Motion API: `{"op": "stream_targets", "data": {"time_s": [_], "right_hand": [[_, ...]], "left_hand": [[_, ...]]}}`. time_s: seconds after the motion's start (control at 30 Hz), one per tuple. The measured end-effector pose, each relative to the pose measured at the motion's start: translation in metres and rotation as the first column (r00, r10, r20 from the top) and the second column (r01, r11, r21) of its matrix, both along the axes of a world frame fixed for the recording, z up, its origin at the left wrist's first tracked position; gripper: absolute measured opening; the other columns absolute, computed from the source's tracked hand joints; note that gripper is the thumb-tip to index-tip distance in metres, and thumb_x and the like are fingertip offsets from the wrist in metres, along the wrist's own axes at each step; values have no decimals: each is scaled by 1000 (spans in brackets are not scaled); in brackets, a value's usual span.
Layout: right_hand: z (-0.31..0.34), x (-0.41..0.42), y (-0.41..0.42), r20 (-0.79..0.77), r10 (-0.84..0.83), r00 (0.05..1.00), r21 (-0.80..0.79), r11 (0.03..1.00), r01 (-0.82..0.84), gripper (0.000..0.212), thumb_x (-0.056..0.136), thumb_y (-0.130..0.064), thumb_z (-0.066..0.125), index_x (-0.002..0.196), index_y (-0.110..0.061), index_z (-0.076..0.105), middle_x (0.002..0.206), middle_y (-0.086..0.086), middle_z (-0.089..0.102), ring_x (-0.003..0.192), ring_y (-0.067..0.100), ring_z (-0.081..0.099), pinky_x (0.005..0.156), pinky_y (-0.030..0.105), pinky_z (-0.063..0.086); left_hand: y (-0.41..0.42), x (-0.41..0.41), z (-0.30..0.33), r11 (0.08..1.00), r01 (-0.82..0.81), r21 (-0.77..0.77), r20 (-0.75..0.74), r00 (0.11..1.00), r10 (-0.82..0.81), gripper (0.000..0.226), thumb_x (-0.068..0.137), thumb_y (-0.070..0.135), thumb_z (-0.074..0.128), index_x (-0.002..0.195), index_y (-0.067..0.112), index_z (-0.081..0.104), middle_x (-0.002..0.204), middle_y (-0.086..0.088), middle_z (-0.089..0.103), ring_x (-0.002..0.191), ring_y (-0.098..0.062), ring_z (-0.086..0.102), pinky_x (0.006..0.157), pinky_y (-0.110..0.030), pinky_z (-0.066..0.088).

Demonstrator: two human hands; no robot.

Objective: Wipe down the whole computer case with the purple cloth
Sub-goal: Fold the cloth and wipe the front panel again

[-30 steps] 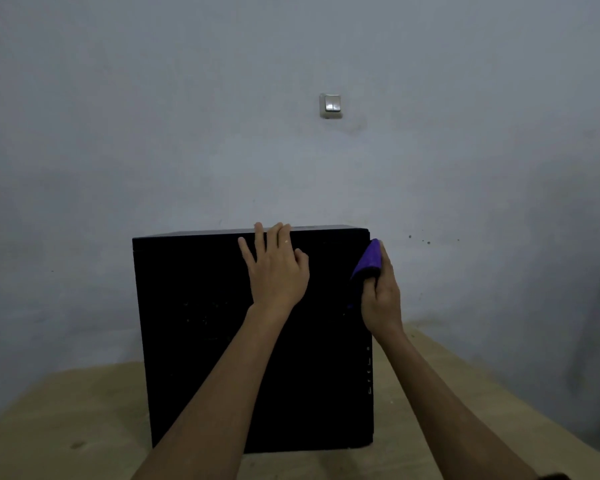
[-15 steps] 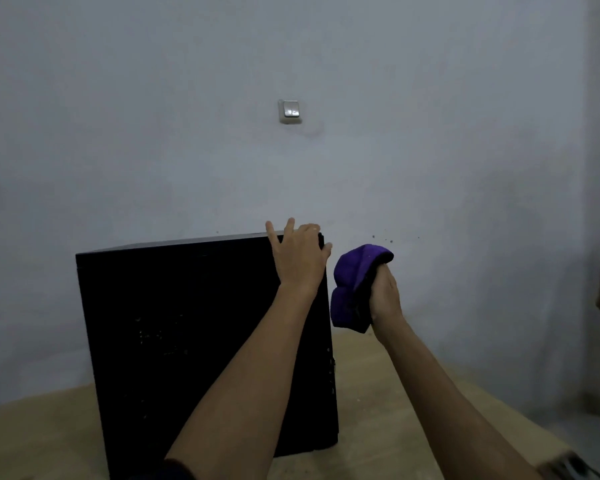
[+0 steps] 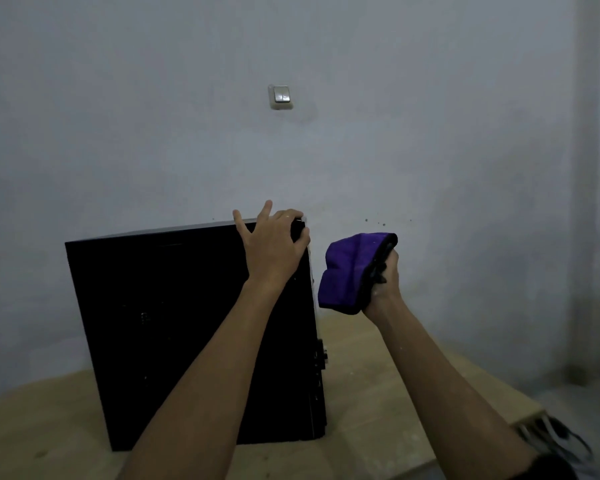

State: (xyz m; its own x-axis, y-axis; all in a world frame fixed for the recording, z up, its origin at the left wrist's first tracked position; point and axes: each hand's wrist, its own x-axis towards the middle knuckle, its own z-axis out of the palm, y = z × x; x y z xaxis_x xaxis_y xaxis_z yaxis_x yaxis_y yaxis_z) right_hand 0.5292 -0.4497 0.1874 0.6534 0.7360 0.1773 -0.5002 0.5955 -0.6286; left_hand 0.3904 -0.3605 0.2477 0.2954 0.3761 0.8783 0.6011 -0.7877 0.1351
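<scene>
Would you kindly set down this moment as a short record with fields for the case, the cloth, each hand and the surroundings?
case: black box-shaped computer case, standing on the wooden table, seemingly leaning a little
cloth: bunched purple cloth, in the air to the right of the case, not touching it
left hand: left hand grips the case's top right corner, fingers over the top edge
right hand: right hand grips the cloth
wall: grey wall with a small light switch above the case
</scene>
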Motion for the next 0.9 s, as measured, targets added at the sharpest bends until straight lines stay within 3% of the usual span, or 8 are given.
{"op": "stream_targets", "data": {"time_s": [0.13,0.23,0.33,0.4,0.5,0.57,0.77,0.9], "right_hand": [[16,-10,-8,25,24,999,57,998,-26,55,102,-62,34,61,-26,40,53,-7,44,47,11,46,53,20,42],[27,-16,-12,12,49,999,26,998,-49,72,92,-81,26,93,-24,69,83,0,71,80,21,66,83,37,55],[35,-21,-17,67,104,992,37,994,-106,81,87,-85,28,108,-19,69,102,6,76,103,31,68,101,52,50],[39,-26,-20,121,156,980,30,987,-161,73,90,-77,42,112,-13,70,109,11,76,105,32,69,100,50,52],[44,-32,-19,148,148,978,2,989,-150,36,95,-43,61,109,-11,69,113,12,74,97,32,69,92,45,55],[47,-34,-13,127,114,985,16,993,-117,29,93,-32,66,114,-12,67,123,13,71,100,34,67,98,48,53],[73,-37,2,137,98,986,54,993,-106,35,96,-41,60,108,-9,66,100,12,70,86,28,65,85,37,53],[81,-36,11,209,112,971,-42,994,-106,38,94,-49,59,97,-12,68,83,9,71,74,26,66,73,32,54]], "left_hand": [[-10,-27,-1,998,64,12,20,998,-64,30,99,43,53,123,31,64,130,11,65,150,-16,28,118,-62,-7],[-16,-46,-2,993,107,39,28,994,-109,29,98,44,55,123,32,64,129,12,66,150,-15,29,119,-62,-6],[-23,-66,-4,983,168,74,54,984,-172,28,96,42,59,121,31,66,126,12,67,149,-14,30,120,-60,-5],[-27,-77,-6,973,214,89,73,972,-221,30,95,45,57,120,31,66,124,13,68,149,-13,30,121,-58,-6],[-33,-91,-10,961,254,108,96,960,-265,34,94,47,53,121,31,66,126,14,66,149,-14,30,121,-53,-7],[-36,-93,-13,961,254,110,101,959,-265,37,95,49,50,124,31,64,132,14,63,150,-15,28,122,-52,-7],[-42,-87,-21,985,169,-15,204,965,-163,72,88,70,40,150,34,39,165,7,21,155,-19,2,122,-47,-10],[-45,-84,-25,987,37,-159,250,968,4,92,83,82,39,159,32,19,168,-7,-5,154,-27,-13,119,-48,-17]]}}
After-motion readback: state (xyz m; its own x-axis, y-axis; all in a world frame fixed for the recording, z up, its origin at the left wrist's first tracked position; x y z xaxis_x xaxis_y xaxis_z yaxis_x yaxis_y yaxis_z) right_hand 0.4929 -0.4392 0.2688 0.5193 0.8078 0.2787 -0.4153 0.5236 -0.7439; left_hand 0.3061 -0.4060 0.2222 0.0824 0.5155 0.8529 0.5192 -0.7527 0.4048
